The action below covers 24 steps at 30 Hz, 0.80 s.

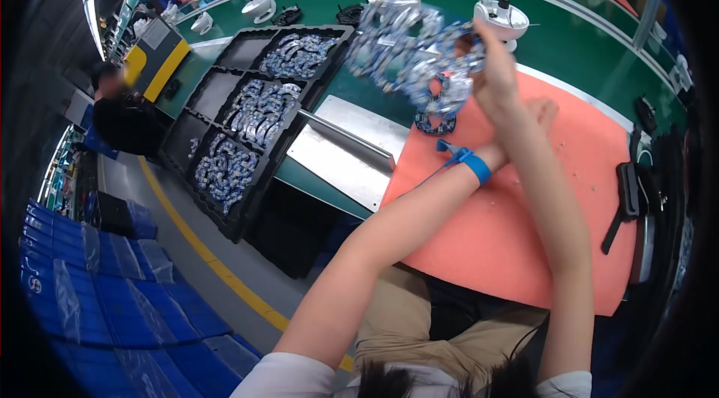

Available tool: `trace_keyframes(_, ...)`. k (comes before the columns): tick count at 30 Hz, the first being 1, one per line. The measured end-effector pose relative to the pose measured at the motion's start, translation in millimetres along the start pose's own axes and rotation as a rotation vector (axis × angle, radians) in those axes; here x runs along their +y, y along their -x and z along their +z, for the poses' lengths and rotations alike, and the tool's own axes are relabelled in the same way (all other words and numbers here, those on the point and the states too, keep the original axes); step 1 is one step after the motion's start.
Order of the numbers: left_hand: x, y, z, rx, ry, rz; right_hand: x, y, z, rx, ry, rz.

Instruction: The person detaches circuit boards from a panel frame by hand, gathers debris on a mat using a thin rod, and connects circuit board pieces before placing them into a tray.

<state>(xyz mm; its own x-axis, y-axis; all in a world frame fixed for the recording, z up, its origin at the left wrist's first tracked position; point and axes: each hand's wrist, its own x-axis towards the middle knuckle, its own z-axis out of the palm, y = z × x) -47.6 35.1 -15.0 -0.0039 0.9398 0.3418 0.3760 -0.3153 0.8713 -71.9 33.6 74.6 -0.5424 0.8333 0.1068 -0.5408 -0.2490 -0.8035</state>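
Left side: black tray [213, 95] with shiny board piles [262, 110] sitting in three compartments, so I'd call it partway along. Mid-frame, the blurry board bundle [404, 46] is up over the green bench [341, 91], not in the tray; long axis slopes down to the right, no clear front end. Right hand [496, 83] is clamped on its right end. Left hand [543, 112] is over the orange mat [524, 248], behind the right forearm; can't tell its grip.

We're on a factory floor here: long green workbench [569, 55], matching shiny parts [258, 110] batched in a compartmented black tray [217, 91], blue crates [135, 301] massed alongside, yellow line [221, 271] marking the floor!
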Motion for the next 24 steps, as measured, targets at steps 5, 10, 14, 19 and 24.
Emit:
trace_keyframes(5, 11.4, -5.4, -22.6, 0.294, 0.951, -0.157, -67.5, -23.2, -47.4, 0.147, 0.049, -0.113)
trace_keyframes(10, 50.5, 5.7, -64.4, 0.373, 1.791, 0.01, -112.3, -18.4, -71.6, -0.029, 0.58, -0.252)
trace_keyframes(14, 60.5, 12.5, -61.8, 0.392, 1.866, 0.052, -122.0, -28.2, -105.5, -0.135, 1.004, -0.309)
trace_keyframes(19, 55.3, 10.8, -56.0, 0.344, 1.856, 0.044, -120.2, 10.4, -62.9, 0.213, 1.299, -0.935)
trace_keyframes(24, 31.1, 12.5, -36.8, -0.011, 1.713, 0.364, -59.2, 83.5, 19.0, -0.521, 1.308, -0.806)
